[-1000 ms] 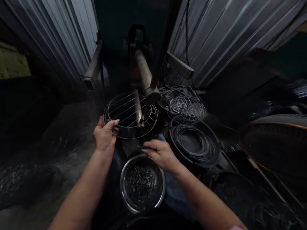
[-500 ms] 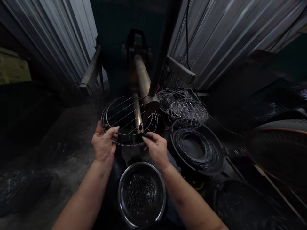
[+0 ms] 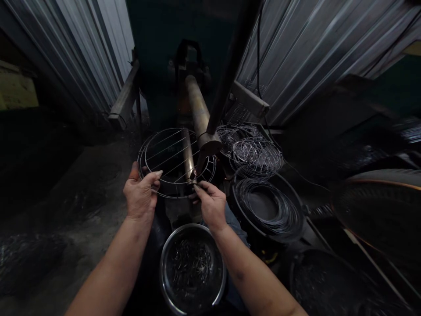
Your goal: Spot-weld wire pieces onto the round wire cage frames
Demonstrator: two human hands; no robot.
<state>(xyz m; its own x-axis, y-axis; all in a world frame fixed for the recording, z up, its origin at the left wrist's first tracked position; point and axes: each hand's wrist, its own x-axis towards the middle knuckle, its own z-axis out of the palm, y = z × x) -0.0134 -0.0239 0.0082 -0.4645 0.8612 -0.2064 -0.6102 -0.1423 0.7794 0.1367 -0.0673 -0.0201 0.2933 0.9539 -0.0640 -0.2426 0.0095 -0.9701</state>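
A round wire rack [image 3: 167,181] with parallel cross wires lies between the two metal arms of a machine. My left hand [image 3: 141,188] grips its left rim, the thumb on top. My right hand [image 3: 210,197] is pinched at the front rim, close to the tip of the lower machine arm [image 3: 188,153]; what its fingertips hold is too small to make out. Just above that spot is the tip under the thick upper arm [image 3: 200,114]. Below my hands sits a steel bowl [image 3: 164,272] with many short metal pieces [image 3: 190,267].
To the right, a black basin [image 3: 297,232] holds coiled wire rings [image 3: 243,202]. Several wire racks [image 3: 256,153] are piled behind it. A dark rod [image 3: 230,66] slants down to the upper arm. Wooden bars [image 3: 125,98] flank the machine.
Both hands and the rack have shifted very slightly, with the right hand a little to the left. The view has moved slightly. Both grips look the same.
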